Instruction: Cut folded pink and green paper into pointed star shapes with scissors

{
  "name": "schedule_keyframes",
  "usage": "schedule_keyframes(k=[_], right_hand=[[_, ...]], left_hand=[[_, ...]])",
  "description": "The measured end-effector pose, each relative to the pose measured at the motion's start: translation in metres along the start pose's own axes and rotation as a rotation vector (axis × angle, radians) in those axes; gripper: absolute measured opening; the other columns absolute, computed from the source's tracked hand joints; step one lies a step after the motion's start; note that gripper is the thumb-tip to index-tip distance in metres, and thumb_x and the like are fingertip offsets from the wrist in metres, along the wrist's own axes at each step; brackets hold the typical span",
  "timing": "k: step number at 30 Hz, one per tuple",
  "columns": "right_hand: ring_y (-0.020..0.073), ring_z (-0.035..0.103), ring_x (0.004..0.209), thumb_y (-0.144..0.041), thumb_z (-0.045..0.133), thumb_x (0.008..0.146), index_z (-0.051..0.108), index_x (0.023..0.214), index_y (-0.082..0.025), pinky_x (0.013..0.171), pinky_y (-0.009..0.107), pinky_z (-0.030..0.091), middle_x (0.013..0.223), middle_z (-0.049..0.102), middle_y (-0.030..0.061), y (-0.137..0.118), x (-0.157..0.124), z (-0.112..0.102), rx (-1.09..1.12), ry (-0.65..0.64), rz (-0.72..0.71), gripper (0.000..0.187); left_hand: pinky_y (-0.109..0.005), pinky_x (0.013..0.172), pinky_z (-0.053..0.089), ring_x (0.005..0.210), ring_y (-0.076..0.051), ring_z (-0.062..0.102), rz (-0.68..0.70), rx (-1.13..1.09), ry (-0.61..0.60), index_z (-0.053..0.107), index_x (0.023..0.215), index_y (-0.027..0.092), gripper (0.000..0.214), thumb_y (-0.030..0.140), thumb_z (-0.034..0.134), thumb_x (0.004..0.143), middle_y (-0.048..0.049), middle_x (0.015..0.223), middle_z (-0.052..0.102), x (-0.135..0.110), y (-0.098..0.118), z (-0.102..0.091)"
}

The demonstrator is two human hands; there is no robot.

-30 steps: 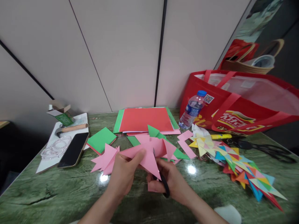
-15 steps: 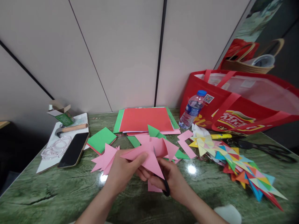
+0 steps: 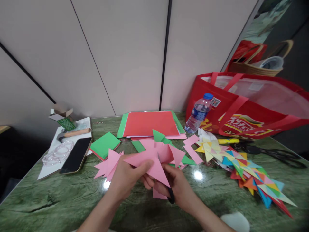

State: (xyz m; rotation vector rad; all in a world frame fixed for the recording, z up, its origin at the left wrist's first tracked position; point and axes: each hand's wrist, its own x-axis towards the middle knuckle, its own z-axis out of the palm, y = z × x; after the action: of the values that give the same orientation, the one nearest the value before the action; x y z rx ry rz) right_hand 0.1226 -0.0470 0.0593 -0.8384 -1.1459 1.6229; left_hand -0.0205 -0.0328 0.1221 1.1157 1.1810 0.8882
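My left hand [image 3: 131, 174] pinches a pink sheet of paper [image 3: 151, 161], its thumb on top and its fingers underneath. The paper has pointed, star-like arms, and one flap curls up at the right. My right hand [image 3: 175, 182] is closed around black-handled scissors [image 3: 171, 195], which lie mostly hidden behind the paper, with a bit of blade showing at the cut. Left of my left hand lie pink pointed paper pieces [image 3: 112, 164]. Pink strips [image 3: 193, 149] and green scraps [image 3: 188, 160] lie beyond my right hand. A pink scrap [image 3: 158, 194] rests below the hands.
At the back lie stacked coloured sheets [image 3: 151, 124]. Green squares [image 3: 105, 144], a phone [image 3: 76, 155], a hammer [image 3: 76, 132] and a small box [image 3: 65, 120] are on the left. A water bottle [image 3: 198, 114], red bag [image 3: 241, 106], folded paper stars [image 3: 253, 174] and other scissors [image 3: 275, 153] stand or lie right.
Almost nothing differs. The pink paper and the blade at its cut have shifted very slightly; both hands keep their hold.
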Motion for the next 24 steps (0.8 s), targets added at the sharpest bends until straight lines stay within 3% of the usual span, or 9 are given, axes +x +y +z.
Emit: schedule_keyframes(k=[7, 12, 17, 24], right_hand=[[0.0117, 0.048, 0.056, -0.025, 0.081, 0.051, 0.059, 0.069, -0.015, 0.052, 0.022, 0.037, 0.061, 0.057, -0.0030, 0.0023, 0.0020, 0.0023, -0.044, 0.045, 0.023, 0.030], [0.0094, 0.042, 0.047, -0.042, 0.074, 0.059, 0.060, 0.068, -0.015, 0.044, 0.021, 0.034, 0.054, 0.053, -0.0041, -0.0037, 0.0013, 0.0027, -0.030, 0.069, 0.118, 0.032], [0.0096, 0.043, 0.049, -0.031, 0.081, 0.053, 0.059, 0.068, -0.017, 0.046, 0.020, 0.035, 0.056, 0.054, -0.0047, -0.0025, 0.0001, 0.0003, -0.077, 0.025, 0.040, 0.031], [0.0174, 0.057, 0.062, -0.032, 0.078, 0.060, 0.061, 0.078, -0.018, 0.057, 0.026, 0.045, 0.068, 0.063, 0.0011, 0.0026, 0.0022, -0.0010, -0.102, -0.019, -0.048, 0.028]], left_hand=[[-0.020, 0.036, 0.047, 0.034, -0.012, 0.056, -0.004, -0.022, -0.003, 0.064, 0.050, 0.011, 0.026, 0.024, 0.063, 0.072, -0.0030, 0.041, 0.062, -0.0012, -0.0004, 0.0001], [-0.020, 0.036, 0.047, 0.034, -0.012, 0.055, -0.010, -0.026, -0.016, 0.064, 0.050, 0.011, 0.026, 0.025, 0.063, 0.071, -0.0033, 0.041, 0.062, -0.0019, 0.0007, 0.0000], [-0.020, 0.035, 0.046, 0.033, -0.012, 0.055, -0.008, -0.027, -0.014, 0.063, 0.051, 0.011, 0.024, 0.024, 0.063, 0.071, -0.0029, 0.041, 0.062, -0.0013, 0.0022, 0.0002], [-0.020, 0.033, 0.045, 0.032, -0.012, 0.054, -0.032, -0.034, -0.052, 0.061, 0.060, 0.011, 0.015, 0.023, 0.064, 0.070, -0.0021, 0.040, 0.061, -0.0026, 0.0049, 0.0014]])
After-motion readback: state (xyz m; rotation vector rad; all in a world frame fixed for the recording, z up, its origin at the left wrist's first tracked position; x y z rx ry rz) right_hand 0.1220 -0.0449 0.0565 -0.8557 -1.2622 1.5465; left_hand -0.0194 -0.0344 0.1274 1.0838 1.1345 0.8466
